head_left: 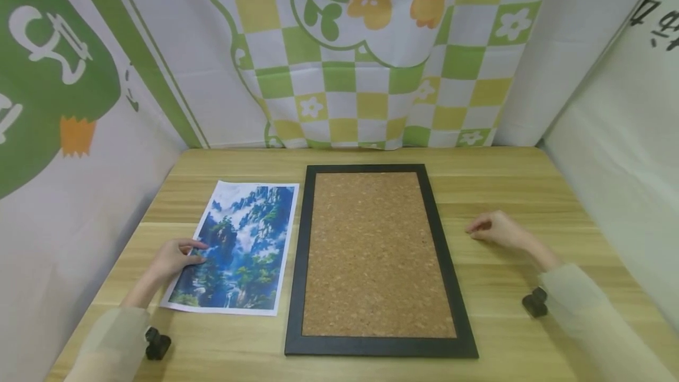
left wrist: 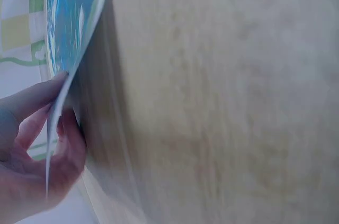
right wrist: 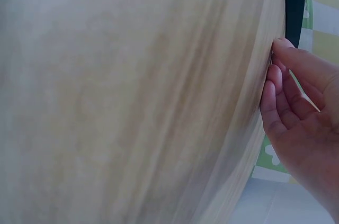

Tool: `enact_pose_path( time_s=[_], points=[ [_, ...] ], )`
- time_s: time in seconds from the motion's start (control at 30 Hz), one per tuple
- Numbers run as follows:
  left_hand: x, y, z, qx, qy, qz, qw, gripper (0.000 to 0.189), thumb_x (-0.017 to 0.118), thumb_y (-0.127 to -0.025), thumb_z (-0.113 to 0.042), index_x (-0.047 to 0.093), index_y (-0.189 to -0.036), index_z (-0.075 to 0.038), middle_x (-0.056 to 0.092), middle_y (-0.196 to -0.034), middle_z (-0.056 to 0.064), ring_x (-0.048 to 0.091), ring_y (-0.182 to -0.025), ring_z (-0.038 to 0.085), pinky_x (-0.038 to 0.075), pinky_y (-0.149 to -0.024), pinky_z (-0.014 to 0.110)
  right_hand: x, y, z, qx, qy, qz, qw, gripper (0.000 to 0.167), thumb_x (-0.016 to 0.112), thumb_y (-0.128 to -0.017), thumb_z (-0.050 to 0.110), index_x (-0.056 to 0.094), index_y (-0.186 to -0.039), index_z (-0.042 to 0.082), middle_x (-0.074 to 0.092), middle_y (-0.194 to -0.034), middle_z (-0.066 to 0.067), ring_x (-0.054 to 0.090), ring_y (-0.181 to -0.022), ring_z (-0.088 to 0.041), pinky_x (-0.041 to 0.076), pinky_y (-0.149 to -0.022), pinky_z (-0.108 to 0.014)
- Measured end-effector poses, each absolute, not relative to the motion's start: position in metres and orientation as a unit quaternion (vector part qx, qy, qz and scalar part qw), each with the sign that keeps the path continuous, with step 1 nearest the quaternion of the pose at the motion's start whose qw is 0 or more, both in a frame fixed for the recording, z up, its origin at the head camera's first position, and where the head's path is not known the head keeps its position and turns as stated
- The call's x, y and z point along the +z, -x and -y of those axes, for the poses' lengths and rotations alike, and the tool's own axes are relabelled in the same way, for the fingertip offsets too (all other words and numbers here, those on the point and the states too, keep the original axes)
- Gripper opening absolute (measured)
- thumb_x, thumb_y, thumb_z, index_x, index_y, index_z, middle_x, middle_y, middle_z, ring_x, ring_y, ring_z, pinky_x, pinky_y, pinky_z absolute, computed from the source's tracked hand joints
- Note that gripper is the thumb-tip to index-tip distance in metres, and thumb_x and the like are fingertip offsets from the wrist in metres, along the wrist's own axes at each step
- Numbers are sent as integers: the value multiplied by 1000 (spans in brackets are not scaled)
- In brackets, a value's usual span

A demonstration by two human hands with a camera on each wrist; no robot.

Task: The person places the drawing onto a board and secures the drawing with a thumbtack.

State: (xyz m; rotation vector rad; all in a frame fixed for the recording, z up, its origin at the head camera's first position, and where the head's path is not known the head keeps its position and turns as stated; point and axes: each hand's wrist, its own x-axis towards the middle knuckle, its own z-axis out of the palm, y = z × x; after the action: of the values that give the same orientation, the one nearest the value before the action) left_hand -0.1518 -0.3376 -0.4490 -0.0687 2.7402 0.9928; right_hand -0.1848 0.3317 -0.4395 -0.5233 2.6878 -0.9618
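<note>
A printed mountain landscape (head_left: 249, 240) lies on the left part of the table, its left edge lifted and curved in the left wrist view. My left hand (head_left: 172, 259) pinches that edge, thumb above the paper and fingers (left wrist: 75, 139) beneath it. Right of the print, a cork board (head_left: 371, 252) in a black frame lies flat, its long side close to the paper. My right hand (head_left: 498, 229) is just right of the board, low over the wood. Its fingers (right wrist: 273, 105) are loosely bent, thumb tip near the index finger, and nothing shows between them.
The wooden table (head_left: 530, 193) extends around the board and print. Behind it hangs a green and yellow checked cloth (head_left: 339, 99), with light cloth (head_left: 620, 134) along the right side. Black devices (head_left: 534, 302) are strapped at both wrists.
</note>
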Motion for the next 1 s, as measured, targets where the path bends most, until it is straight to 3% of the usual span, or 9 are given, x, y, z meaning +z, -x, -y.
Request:
enact_pose_path(
  time_s=[0.17,0.23,0.37,0.53,0.63,0.77,0.83,1.0],
  points=[
    [-450,149,346,353,31,-926,132,39,67,-79,-19,60,-107,7,48,-115,32,49,-90,29,44,-70,34,-440,185,-331,-330,178,-919,122,14,63,-79,2,66,-90,-6,65,-90,-17,59,-81,-21,47,-65,-20],
    [-451,147,351,370,37,-917,142,41,62,-83,-22,57,-113,6,48,-118,30,50,-94,28,44,-69,28,-440,186,-331,-331,178,-919,122,14,63,-79,2,66,-90,-5,65,-90,-17,59,-80,-20,47,-65,-20],
    [-455,144,362,425,41,-890,161,45,51,-90,-25,47,-124,4,37,-129,31,49,-105,33,47,-75,30,-442,187,-332,-330,178,-919,122,14,63,-78,2,66,-90,-5,65,-89,-16,59,-80,-18,47,-65,-20],
    [-460,140,369,507,46,-842,177,48,44,-94,-23,35,-133,3,25,-138,27,35,-120,35,45,-83,20,-442,188,-334,-329,181,-919,116,12,63,-78,1,66,-88,-5,65,-88,-16,59,-79,-17,47,-65,-19],
    [-461,137,369,545,57,-820,164,47,48,-92,-24,38,-133,-4,20,-141,25,40,-119,16,41,-84,13,-441,188,-334,-327,184,-920,111,11,63,-78,1,66,-87,-4,65,-87,-15,59,-78,-17,47,-66,-19],
    [-460,133,365,605,81,-779,142,39,54,-88,-25,50,-127,-20,14,-143,23,46,-94,-14,41,-80,8,-440,187,-333,-330,182,-920,108,11,63,-78,1,66,-86,-4,66,-86,-14,59,-77,-14,47,-64,-19],
    [-458,132,361,620,86,-768,135,39,55,-88,-26,50,-127,-23,11,-144,23,45,-91,-17,40,-79,7,-440,187,-333,-333,180,-919,109,11,63,-78,1,66,-86,-5,66,-85,-15,58,-76,-11,47,-64,-19],
    [-449,132,348,618,94,-770,129,51,55,-87,-30,40,-133,-15,10,-145,22,43,-96,-14,39,-80,7,-440,186,-334,-338,176,-917,114,12,62,-79,1,66,-87,-5,66,-86,-16,58,-76,-10,47,-63,-19]
  ],
)
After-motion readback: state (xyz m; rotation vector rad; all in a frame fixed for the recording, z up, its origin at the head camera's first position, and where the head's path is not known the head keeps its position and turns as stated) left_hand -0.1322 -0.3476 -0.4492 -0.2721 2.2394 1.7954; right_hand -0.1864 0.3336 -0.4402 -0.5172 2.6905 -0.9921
